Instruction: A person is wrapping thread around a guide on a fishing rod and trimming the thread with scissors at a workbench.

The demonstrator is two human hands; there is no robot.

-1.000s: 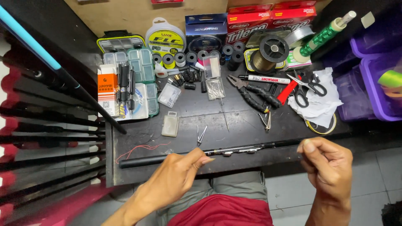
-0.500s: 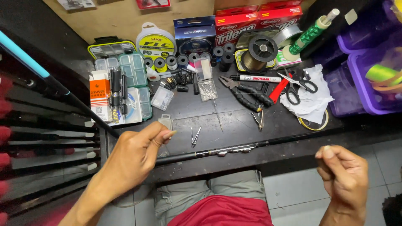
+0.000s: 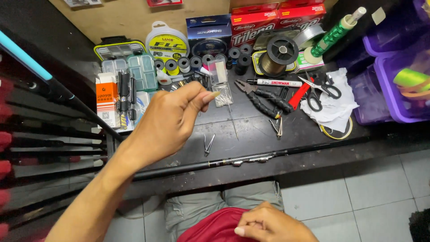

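My left hand (image 3: 172, 118) is raised over the black worktable (image 3: 255, 130), thumb and forefinger pinched together. A thin pale line (image 3: 233, 121) runs down from near those fingertips toward the table; it is hard to make out. My right hand (image 3: 268, 224) is low by my lap over a red cloth (image 3: 215, 228), fingers closed, and nothing shows in it. A dark slim fishing rod (image 3: 251, 159) lies along the table's front edge between the two hands. A small metal clip (image 3: 207, 144) lies just above the rod.
Black pliers (image 3: 264, 98), a marker (image 3: 273, 83), scissors (image 3: 320, 92) on white paper (image 3: 336, 107), a line spool (image 3: 280, 51), boxes and small spools crowd the back. Clear tackle boxes (image 3: 134, 74) sit left, purple bins (image 3: 398, 89) right, racked rods (image 3: 45, 148) far left.
My left hand has risen from the rod at the table's edge to above the table's middle. My right hand has dropped from the right end of the rod down to my lap.
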